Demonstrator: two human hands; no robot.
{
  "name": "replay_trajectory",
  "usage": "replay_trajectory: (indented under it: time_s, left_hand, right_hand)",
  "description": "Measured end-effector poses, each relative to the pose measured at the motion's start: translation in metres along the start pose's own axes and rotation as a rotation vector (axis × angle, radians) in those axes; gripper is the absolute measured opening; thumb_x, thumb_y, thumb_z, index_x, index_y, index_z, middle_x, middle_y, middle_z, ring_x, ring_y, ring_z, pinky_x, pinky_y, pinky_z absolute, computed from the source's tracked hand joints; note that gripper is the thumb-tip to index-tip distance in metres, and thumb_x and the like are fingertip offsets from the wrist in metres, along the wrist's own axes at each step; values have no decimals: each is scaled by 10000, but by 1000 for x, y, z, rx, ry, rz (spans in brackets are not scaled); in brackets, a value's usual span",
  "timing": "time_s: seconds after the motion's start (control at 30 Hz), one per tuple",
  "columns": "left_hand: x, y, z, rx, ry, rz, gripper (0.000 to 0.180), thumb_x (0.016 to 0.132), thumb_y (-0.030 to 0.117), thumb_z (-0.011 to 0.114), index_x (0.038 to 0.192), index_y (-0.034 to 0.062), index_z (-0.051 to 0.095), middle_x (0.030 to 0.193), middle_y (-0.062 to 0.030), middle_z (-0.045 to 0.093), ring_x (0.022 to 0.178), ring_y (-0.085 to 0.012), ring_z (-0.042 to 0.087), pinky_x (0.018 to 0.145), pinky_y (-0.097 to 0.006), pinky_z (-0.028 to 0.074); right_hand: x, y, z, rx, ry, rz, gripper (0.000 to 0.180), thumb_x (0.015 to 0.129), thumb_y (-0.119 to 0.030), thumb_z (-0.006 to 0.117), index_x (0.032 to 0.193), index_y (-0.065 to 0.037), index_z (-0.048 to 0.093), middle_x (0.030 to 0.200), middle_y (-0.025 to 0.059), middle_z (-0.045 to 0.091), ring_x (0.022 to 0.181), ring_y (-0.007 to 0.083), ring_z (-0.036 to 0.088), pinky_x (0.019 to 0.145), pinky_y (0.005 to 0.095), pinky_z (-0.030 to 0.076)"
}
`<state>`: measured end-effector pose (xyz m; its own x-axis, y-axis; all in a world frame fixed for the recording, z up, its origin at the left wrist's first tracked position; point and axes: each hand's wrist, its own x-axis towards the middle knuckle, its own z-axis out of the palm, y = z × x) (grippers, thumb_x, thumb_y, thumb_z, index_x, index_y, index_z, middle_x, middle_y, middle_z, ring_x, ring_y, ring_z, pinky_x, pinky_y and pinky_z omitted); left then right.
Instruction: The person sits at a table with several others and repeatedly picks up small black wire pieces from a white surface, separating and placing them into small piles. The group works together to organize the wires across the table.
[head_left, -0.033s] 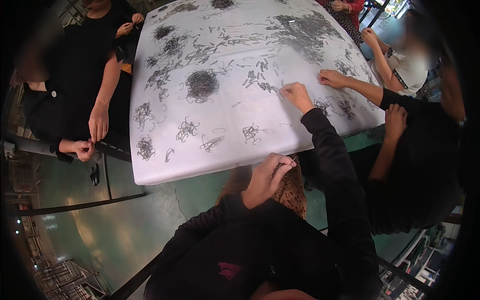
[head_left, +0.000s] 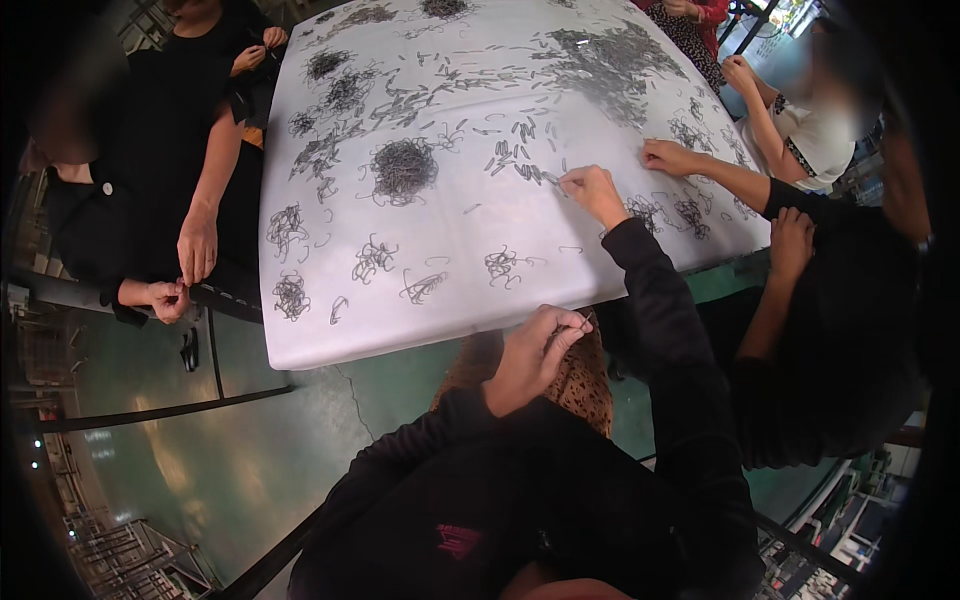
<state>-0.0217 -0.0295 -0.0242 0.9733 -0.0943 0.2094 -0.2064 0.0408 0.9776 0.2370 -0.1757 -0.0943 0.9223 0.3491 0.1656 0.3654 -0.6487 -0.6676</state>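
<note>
Just past the near edge of the white-covered table, my left hand is closed, thumb and forefinger pinching a small thin dark piece. My right hand reaches over the table, its fingertips pinched at the end of a loose cluster of small dark slim pieces. What sits between those fingertips is too small to make out. Left of that cluster lies a dense round pile of dark, thin, curved wire-like pieces. Nearer me is a smaller tangle of curved pieces.
A large spread of slim dark pieces covers the far right of the table. More small tangles lie along the left side. Co-workers' hands are close by: one over the table at right, others at left.
The co-worker's hand at the right has shifted slightly to the right. Both my hands stay in place.
</note>
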Motion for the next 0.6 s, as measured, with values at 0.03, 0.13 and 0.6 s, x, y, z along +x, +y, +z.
replay_trajectory:
  time_s: [0.03, 0.13, 0.6]
  left_hand:
    - [1, 0, 0, -4, -3, 9, 80, 920, 55, 587, 980, 2, 585, 947, -109, 646, 886, -208, 649, 772, -304, 503]
    - [9, -2, -6, 115, 1, 164, 79, 907, 59, 595, 967, 8, 600, 933, -105, 641, 882, -233, 626, 784, -319, 489]
    - [33, -2, -4, 210, -29, 257, 101, 902, 103, 581, 962, 24, 602, 903, -127, 604, 869, -312, 573, 778, -378, 450]
  right_hand:
    - [-9, -8, -6, 83, 4, 14, 169, 803, -96, 658, 917, 16, 711, 738, 132, 669, 654, 204, 630, 636, 302, 492]
    - [-41, -43, -24, 469, -18, 101, 197, 808, -141, 684, 899, 31, 714, 691, 73, 665, 652, 121, 621, 615, 244, 474]
    - [-188, -142, -63, 734, 350, 233, 300, 796, 130, 633, 1087, 58, 642, 882, 102, 674, 708, 124, 631, 677, 233, 525]
